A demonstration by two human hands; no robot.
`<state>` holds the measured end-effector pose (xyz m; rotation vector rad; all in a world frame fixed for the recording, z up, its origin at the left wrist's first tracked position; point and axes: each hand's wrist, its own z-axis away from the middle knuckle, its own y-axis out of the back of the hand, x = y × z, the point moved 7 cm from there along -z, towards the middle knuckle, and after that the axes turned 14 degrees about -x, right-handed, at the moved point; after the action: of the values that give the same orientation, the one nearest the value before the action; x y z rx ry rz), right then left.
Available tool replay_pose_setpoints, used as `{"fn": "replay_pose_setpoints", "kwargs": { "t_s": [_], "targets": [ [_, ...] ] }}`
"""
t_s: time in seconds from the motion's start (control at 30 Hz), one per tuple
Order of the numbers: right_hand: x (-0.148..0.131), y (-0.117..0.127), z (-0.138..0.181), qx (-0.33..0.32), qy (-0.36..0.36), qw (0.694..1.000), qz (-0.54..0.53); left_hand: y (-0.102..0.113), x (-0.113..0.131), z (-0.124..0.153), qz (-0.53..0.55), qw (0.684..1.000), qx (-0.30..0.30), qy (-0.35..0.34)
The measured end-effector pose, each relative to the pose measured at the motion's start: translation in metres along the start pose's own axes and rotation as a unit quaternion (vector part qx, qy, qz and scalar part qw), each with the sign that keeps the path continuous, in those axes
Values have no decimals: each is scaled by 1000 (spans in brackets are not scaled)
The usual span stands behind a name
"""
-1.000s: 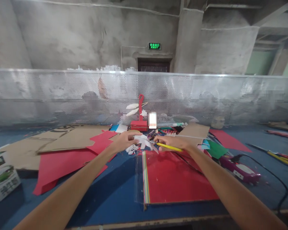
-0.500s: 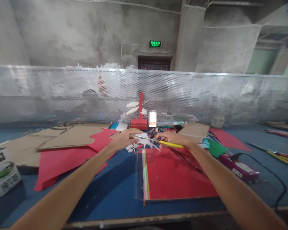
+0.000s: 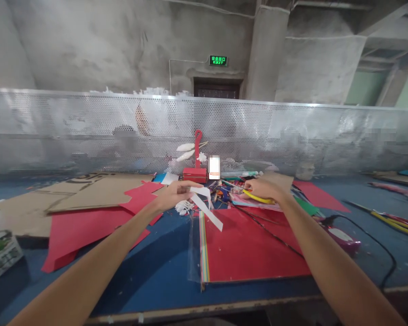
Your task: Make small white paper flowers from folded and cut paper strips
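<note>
Pinching a white paper strip between its fingertips, the left hand is just beyond the far left corner of the red paper pack, and the strip droops over that corner. The right hand, beyond the pack's far edge, has its fingers wrapped around a yellow-handled tool, probably scissors, though the blades are too small to make out for certain; its metal end sits apart from the strip. Curled white scraps lie near the pack's far left corner. Farther beyond the pack stands a red box. To the pack's left, on the blue table, red sheets and brown cardboard overlap; to its right is a purple device.
</note>
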<state>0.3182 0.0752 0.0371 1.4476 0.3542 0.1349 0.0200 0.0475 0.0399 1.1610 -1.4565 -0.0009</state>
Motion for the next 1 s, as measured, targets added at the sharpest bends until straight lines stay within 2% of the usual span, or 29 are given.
{"fn": "replay_pose_setpoints", "kwargs": {
  "t_s": [0.1, 0.23, 0.3, 0.37, 0.4, 0.47, 0.53, 0.63, 0.7, 0.77, 0.87, 0.93, 1.0],
  "targets": [
    [11, -13, -7, -45, -62, 994, 72, -1, 5, 0, 30, 999, 8, -11],
    [17, -25, -5, -116, -115, 986, 41, -4, 4, -2, 76, 997, -3, -21],
    [14, -21, 1, -109, -123, 986, 17, -6, 5, -3, 78, 997, -12, -21],
    [5, -8, 7, -63, -113, 991, 18, -9, 5, -3, 66, 998, -17, -12],
    [-3, 1, 11, -16, -96, 995, 12, -10, 6, -3, 59, 998, -17, -6],
    [-23, 9, 14, 27, -36, 998, -38, -11, 6, -4, 51, 999, -17, 3],
    [-53, 5, 11, 10, 78, 988, -130, -13, 6, -4, 42, 999, -16, 11],
    [-106, -17, 5, -82, 269, 918, -280, -13, 6, -5, 25, 999, -15, 14],
    [-129, -27, 2, -89, 326, 886, -317, -13, 7, -6, 21, 1000, -12, 7],
    [-141, -32, 0, -84, 344, 867, -350, -12, 7, -6, 24, 1000, -11, 1],
    [-138, -31, -3, -46, 317, 865, -388, -6, 7, -5, 39, 999, -16, -9],
    [-132, -30, -5, -28, 300, 864, -404, 5, 6, -3, 43, 999, -6, -23],
    [-126, -31, -8, -15, 293, 863, -411, 24, 5, 2, 23, 999, 29, -35]
  ]
}}
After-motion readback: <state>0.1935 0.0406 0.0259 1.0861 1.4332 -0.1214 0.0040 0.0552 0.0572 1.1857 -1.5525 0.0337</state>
